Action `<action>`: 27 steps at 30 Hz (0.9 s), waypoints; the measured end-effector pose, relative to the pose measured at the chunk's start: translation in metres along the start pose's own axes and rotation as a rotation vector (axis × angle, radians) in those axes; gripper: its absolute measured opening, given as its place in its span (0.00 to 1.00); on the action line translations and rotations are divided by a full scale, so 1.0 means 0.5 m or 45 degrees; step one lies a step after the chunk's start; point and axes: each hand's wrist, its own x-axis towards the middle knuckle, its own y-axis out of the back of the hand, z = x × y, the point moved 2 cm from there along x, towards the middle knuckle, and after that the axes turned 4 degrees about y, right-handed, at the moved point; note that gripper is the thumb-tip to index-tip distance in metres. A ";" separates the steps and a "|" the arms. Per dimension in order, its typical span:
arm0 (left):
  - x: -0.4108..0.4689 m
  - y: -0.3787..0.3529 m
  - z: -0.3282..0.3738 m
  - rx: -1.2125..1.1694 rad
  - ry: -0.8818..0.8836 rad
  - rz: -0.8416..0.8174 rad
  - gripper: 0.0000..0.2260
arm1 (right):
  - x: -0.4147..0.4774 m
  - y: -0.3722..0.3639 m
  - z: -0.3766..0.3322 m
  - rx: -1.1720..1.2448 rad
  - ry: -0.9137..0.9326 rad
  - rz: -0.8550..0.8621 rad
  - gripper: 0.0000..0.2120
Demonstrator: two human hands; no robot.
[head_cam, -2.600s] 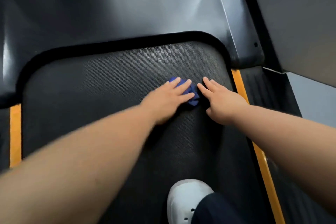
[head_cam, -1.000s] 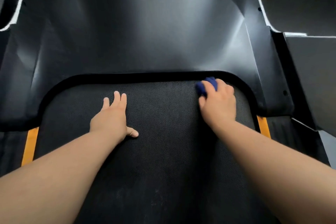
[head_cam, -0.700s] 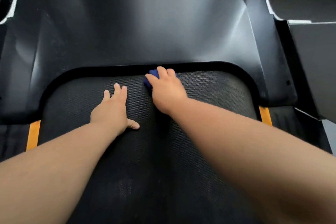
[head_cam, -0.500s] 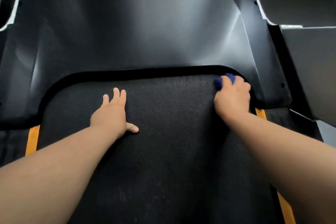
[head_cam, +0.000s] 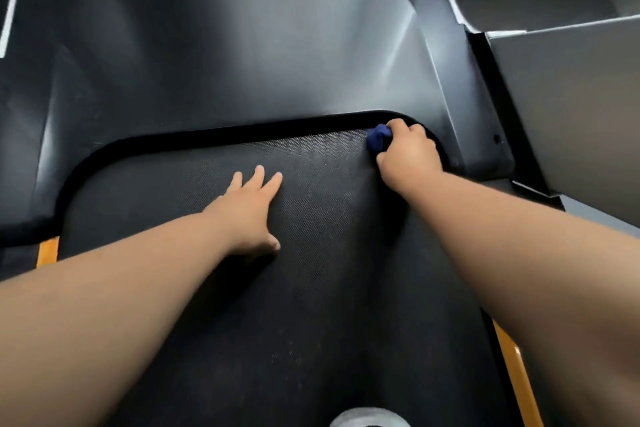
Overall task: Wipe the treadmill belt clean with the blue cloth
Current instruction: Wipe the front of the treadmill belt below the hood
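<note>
Blk motor hood, wht shoe

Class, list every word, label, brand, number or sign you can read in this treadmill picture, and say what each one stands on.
None: no text is readable in this view.
The treadmill belt, the dark motor cover, the orange side strip, the grey panel and the blue cloth in the right hand show no print.
</note>
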 end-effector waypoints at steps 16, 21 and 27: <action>0.056 0.020 0.055 0.309 -0.028 -0.053 0.57 | 0.008 -0.006 0.014 0.174 -0.162 0.164 0.17; 0.060 0.020 0.050 0.352 -0.049 -0.081 0.57 | -0.026 -0.053 -0.060 0.133 0.378 -0.024 0.18; 0.070 0.003 0.046 0.282 -0.082 -0.022 0.56 | 0.042 0.008 0.065 -0.222 0.387 0.195 0.16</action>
